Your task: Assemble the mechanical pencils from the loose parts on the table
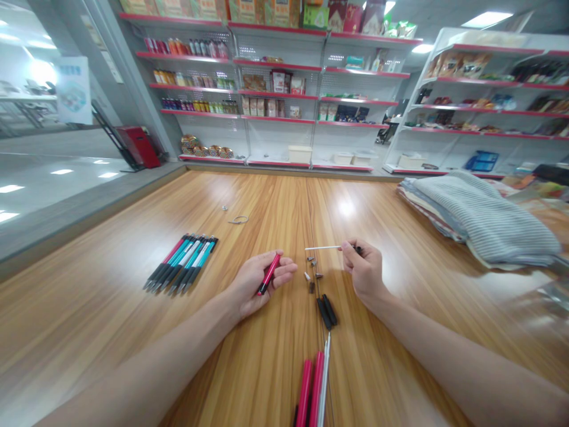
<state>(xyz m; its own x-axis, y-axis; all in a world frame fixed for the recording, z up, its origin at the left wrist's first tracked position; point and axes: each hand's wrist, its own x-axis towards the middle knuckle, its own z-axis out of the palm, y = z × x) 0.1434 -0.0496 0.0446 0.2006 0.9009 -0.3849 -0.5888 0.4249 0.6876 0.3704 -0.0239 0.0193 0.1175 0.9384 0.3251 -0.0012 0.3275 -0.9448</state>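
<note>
A pink pen barrel [269, 274] with a dark lower end lies across my left hand [262, 283], palm up, with the thumb against it. Pinched in my right hand [363, 267] is a thin white pen refill [323, 247] pointing left; a small black piece [357, 249] shows at the same fingers. Between the hands lie small metal pen tips [313, 263] and a little white piece [307, 276]. Below them are black rubber grips [328, 312]. Nearest to me, pink barrels [310, 385] lie beside white refills [326, 362].
Several pens [182, 264] in teal, white and pink lie in a row at left. A thin wire loop [239, 220] lies farther back. Folded striped cloths [480, 216] are piled at right. Stocked shelves [275, 95] stand behind the wooden table [275, 201].
</note>
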